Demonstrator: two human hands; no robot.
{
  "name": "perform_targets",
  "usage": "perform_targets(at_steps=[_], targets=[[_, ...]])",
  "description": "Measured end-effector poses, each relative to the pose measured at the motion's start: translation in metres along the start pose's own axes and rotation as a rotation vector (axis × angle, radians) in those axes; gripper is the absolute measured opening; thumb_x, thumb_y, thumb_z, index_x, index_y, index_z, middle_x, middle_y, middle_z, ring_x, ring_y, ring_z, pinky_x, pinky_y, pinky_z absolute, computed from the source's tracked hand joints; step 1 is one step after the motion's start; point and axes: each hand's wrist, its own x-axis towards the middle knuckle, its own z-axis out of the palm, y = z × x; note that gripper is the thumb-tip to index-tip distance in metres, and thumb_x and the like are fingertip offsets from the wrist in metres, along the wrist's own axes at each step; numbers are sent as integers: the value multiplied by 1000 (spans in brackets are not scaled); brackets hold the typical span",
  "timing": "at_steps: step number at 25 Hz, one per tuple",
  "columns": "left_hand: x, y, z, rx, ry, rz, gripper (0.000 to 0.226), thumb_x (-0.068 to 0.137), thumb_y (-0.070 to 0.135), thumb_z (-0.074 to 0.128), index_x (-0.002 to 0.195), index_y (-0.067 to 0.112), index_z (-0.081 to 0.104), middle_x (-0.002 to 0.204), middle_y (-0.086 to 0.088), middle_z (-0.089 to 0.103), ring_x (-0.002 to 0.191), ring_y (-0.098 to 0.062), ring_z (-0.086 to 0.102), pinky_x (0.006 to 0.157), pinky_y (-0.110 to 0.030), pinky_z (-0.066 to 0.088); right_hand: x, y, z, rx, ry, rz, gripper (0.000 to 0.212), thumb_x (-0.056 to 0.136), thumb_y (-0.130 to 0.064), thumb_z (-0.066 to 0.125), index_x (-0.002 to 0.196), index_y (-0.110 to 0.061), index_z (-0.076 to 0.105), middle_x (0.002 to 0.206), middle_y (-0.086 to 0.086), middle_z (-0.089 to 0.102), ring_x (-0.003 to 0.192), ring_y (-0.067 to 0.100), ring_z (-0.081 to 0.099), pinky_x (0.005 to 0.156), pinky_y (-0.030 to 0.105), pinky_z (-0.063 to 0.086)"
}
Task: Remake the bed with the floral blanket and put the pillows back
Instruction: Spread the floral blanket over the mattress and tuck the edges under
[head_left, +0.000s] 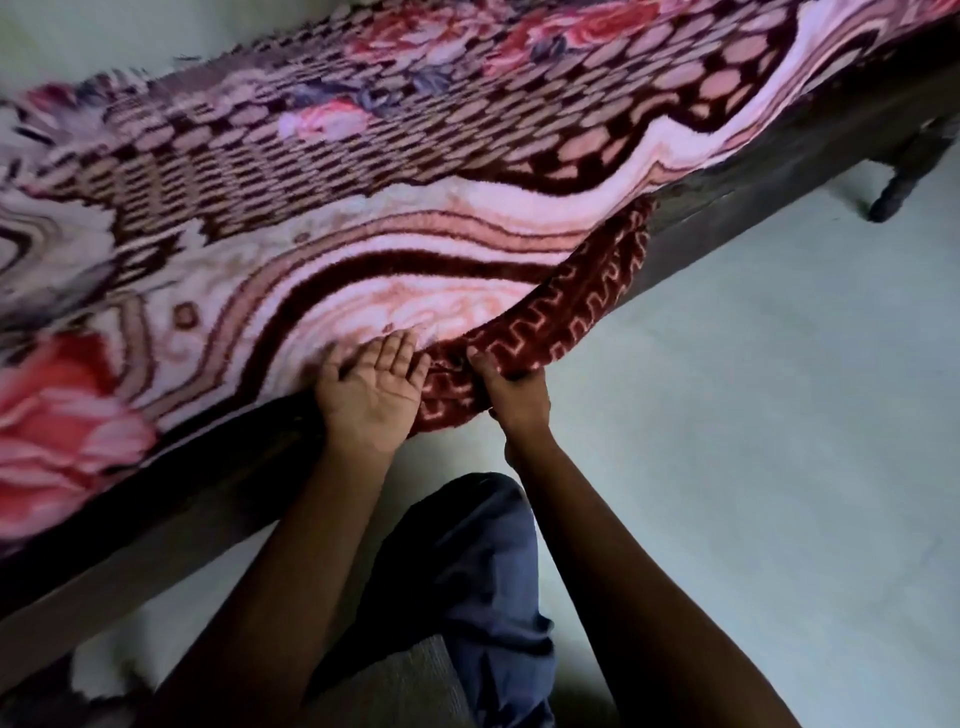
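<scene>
The floral blanket (395, 171), pink and maroon with red roses, lies spread over the bed and hangs over its near side. Its dark red patterned border (571, 306) droops below the bed rail. My left hand (371, 387) is turned palm up with straight fingers, touching the blanket's edge from underneath. My right hand (511, 387) grips a bunched fold of the red border just to the right of it. No pillows are in view.
The dark wooden bed rail (779, 171) runs diagonally from lower left to upper right, with a bed leg (898, 187) at the right. Pale floor (753, 415) lies to the right. My knee in blue trousers (483, 561) is below the hands.
</scene>
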Motion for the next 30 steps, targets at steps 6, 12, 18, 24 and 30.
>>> perform_targets(at_steps=[6, 12, 18, 24, 30], targets=[[-12, -14, 13, 72, 161, 66, 44, 96, 34, 32, 122, 4, 50, 139, -15, 48, 128, -26, 47, 100, -38, 39, 10, -31, -18, -47, 50, 251, 107, 58, -63, 75, 141, -12, 30, 136, 11, 36, 125, 34, 41, 102, 51, 41], [-18, -23, 21, -26, 98, 26, 59, 94, 46, 25, 129, 1, 44, 132, -17, 51, 127, -27, 45, 97, -40, 38, 16, -40, -35, 23, 6, 189, 89, 63, -52, 79, 133, -14, 40, 130, 4, 51, 118, 25, 51, 98, 39, 46], [15, -7, 8, -144, 21, -93, 85, 52, 28, 76, 127, 0, 49, 131, -17, 56, 122, -28, 53, 94, -46, 43, 30, -37, -24, -546, 125, 9, 53, 74, -48, 71, 115, -18, 56, 103, 0, 62, 95, 19, 59, 86, 36, 50], [29, 6, -4, -271, -87, -202, 64, 55, 15, 72, 115, 0, 57, 122, -16, 62, 116, -32, 58, 93, -51, 49, 27, -51, -24, -22, -106, 192, 23, 90, -25, 60, 106, -8, 64, 83, 2, 72, 57, 9, 64, 53, 18, 50], [23, 16, 2, -285, -181, -160, 51, 61, 13, 65, 109, -3, 58, 112, -18, 65, 120, -31, 54, 95, -50, 47, 33, -55, -4, 757, -399, 378, 13, 87, -19, 43, 85, -10, 51, 122, 21, 52, 118, 29, 55, 96, 47, 47]])
